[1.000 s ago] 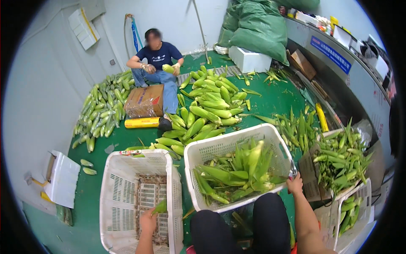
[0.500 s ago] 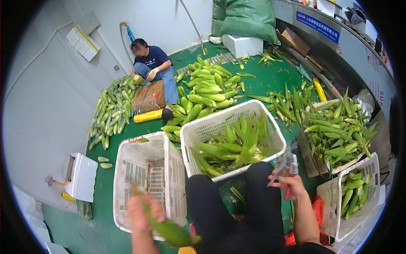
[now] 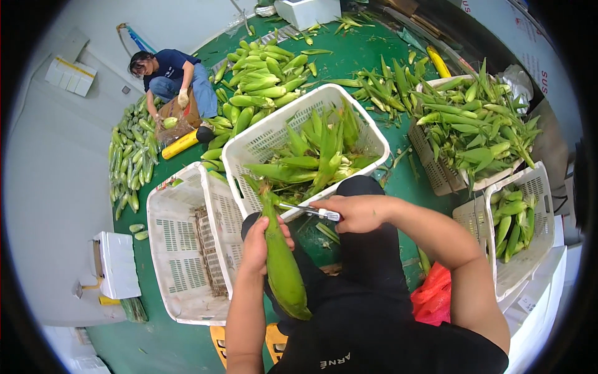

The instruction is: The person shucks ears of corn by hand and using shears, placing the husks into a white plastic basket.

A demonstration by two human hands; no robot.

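Note:
My left hand [image 3: 260,244] is wrapped around an ear of corn [image 3: 285,268] in its green husk. The ear tilts, with its stalk end up and its tip down toward my lap. My right hand [image 3: 356,213] grips a metal-bladed hand tool [image 3: 309,209] with a pale, red-marked part near the fingers. Its metal end meets the ear's stalk end, just above my left hand. My fingers partly hide the tool, so its exact kind is unclear. Beyond my knees, a white plastic crate [image 3: 233,149] holds loose green husks [image 3: 311,149].
Left of my knees stands a white crate [image 3: 167,249]. On the right are a husk-filled crate [image 3: 445,162] and a crate of corn ears [image 3: 541,218]. A corn pile [image 3: 268,75] lies ahead. A person [image 3: 171,78] crouches by a carton [image 3: 187,118]. Red netting [image 3: 433,296] lies beside me.
Both hands have come together over my lap. The corn ear has swung stalk end up, and the tool has moved left to its stalk. My view has shifted too, and the person now leans over the carton.

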